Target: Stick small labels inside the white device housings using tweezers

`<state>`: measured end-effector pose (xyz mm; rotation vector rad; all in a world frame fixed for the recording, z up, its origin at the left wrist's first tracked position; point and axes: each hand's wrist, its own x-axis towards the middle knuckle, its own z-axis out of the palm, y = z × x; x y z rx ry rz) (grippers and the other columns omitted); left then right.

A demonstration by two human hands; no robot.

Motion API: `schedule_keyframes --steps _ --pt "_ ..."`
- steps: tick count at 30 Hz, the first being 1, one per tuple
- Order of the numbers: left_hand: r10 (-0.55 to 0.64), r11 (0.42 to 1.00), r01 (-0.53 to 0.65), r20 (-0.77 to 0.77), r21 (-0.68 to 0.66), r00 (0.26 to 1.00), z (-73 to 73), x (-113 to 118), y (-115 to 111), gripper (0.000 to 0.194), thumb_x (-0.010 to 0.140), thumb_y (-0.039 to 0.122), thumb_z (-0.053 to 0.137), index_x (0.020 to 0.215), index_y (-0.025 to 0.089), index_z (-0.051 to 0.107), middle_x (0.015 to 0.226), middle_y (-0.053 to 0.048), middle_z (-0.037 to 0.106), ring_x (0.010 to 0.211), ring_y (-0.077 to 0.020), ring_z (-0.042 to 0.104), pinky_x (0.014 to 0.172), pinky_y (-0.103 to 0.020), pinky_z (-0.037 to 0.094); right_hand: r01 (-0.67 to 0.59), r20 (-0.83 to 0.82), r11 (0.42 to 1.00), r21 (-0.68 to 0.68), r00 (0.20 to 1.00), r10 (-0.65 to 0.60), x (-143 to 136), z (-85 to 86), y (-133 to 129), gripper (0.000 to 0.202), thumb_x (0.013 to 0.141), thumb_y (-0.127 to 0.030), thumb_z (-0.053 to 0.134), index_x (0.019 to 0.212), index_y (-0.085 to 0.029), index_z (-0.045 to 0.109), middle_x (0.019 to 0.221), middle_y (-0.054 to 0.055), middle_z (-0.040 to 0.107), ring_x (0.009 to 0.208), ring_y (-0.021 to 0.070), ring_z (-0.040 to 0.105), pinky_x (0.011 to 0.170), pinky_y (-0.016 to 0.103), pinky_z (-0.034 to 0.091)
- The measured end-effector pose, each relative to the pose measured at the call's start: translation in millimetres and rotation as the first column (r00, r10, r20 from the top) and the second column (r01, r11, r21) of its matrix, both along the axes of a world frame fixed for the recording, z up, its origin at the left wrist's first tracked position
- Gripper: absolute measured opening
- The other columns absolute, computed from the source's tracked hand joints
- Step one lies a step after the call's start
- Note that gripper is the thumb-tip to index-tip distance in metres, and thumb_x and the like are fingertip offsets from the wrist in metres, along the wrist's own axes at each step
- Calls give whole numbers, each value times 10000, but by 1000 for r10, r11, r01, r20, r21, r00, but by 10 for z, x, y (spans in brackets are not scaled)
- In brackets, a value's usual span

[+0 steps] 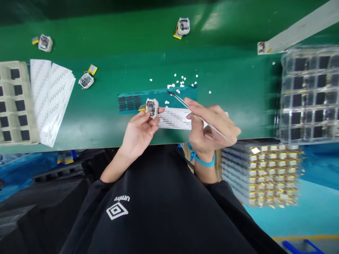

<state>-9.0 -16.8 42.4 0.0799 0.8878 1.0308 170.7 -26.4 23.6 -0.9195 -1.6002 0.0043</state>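
Note:
My left hand [140, 130] grips a small white device housing [152, 107] with its circuit board exposed; a yellow-taped battery [142, 107] hangs at its left side. In my right hand [209, 125] is a pair of metal tweezers [185, 103], its tips pointing up and left. A small dark strip [170, 92] shows at the tips. Beneath both hands lies a white printed sheet [174, 119]. Behind the housing, a teal backing sheet [159, 97] carries rows of black foam strips [129, 102]. Small white bits [182, 84] lie scattered near the tweezer tips.
More open housings with batteries [86, 80] sit at the left and at the back [183, 26]. White printed sheets [54, 98] lie beside a compartment tray [33, 106]. Clear trays [288, 95] stand at right, with stacked batteries [265, 176] below the table edge.

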Motion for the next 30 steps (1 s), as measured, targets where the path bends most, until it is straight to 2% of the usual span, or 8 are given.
schedule_keyframes --steps 3,5,7,11,15,19,25,30 --pt "-4 988 24 -132 152 991 -89 27 -84 149 985 150 684 848 155 743 876 -69 768 631 -100 603 503 -189 471 -59 48 998 -34 997 61 42 47 -85 501 982 -18 723 1370 -330 779 1176 22 869 819 229 834 626 365 656" --pt "75 966 -5 -259 259 963 -147 -18 -75 135 872 197 849 778 169 756 818 -25 739 605 -86 585 491 -189 474 -105 126 992 -73 985 114 65 71 -132 473 982 -34 742 1369 -305 775 1176 35 868 832 222 841 649 352 669" --pt "159 936 -31 -341 351 927 -190 -78 -39 223 740 248 982 759 182 769 800 3 727 588 -79 587 484 -192 492 -157 184 982 -103 967 174 82 83 -158 441 1012 -52 710 1378 -292 761 1184 39 866 864 213 847 677 341 681" --pt "219 894 -25 -386 448 896 -202 -146 -3 308 700 330 1028 771 188 764 747 23 716 524 -87 617 477 -213 551 -237 269 963 -130 926 264 109 111 -172 360 1067 -90 638 1336 -290 767 1180 23 868 860 180 829 684 309 686" --pt "230 888 -3 -438 461 869 -174 -126 -28 269 752 297 962 753 187 716 733 32 699 531 -95 644 541 -244 626 -198 370 961 -191 893 258 133 206 -226 257 1088 -162 650 1221 -326 797 1185 -23 866 789 160 807 696 300 702" --pt "191 897 41 -468 441 863 -169 -98 -29 326 751 344 940 714 191 654 705 30 678 512 -118 653 533 -285 638 -129 432 945 -302 865 256 128 289 -307 261 1128 -214 584 1224 -320 803 1238 0 852 903 179 829 795 333 718" --pt "123 925 63 -450 376 885 -178 -95 -9 290 716 347 955 703 237 687 696 29 699 571 -141 636 599 -341 637 -167 491 970 -177 839 234 98 287 -262 196 1033 -128 739 1181 -249 783 1200 6 862 799 173 794 667 335 653" --pt "132 911 55 -415 409 900 -193 -89 -18 271 777 261 900 707 216 643 697 47 684 519 -116 636 560 -307 617 -175 536 967 -183 807 247 117 325 -242 230 978 -81 791 1178 -191 769 1206 28 858 783 188 782 630 357 621"
